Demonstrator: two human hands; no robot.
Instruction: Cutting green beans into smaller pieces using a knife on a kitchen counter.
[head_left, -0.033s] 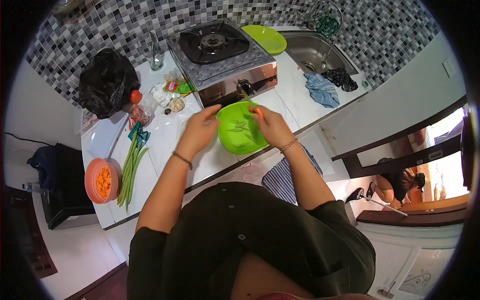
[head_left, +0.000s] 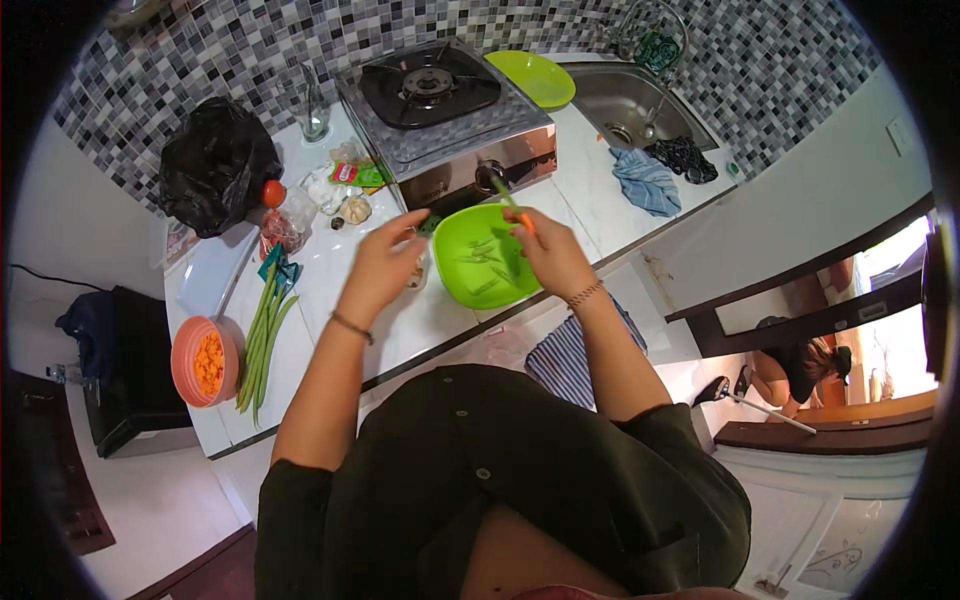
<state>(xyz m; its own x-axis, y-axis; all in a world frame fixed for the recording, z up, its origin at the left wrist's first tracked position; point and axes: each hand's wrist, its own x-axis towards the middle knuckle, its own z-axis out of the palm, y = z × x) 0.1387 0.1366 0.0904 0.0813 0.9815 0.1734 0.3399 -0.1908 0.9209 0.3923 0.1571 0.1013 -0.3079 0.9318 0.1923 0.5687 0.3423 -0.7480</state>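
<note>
In the head view, a green bowl is sitting on the white counter near its front edge, just in front of the stove. It is showing bright lime walls and a squarish outline with rounded corners. Short, slim green pieces are lying scattered in it, pointing various ways and leaving much of the bottom bare. The right hand is grasping a knife by its orange handle, above the bowl's right side; the narrow, greenish blade is pointing up and left, toward the stove knob. The left hand is hovering by the bowl's left rim with its fingers partly spread; whether it is holding anything, I cannot tell.

At the counter's left end, a salmon-pink bowl is holding a heap of small orange pieces. Long green stalks are lying in a loose bundle beside it. Farther back, a clear plastic bag is wrapping something reddish, and a bulging black bag is standing near a tomato; its contents are hidden. A clear glass vessel is standing left of the stove. On the stove's right, a lime plate is resting beside the steel sink.
</note>
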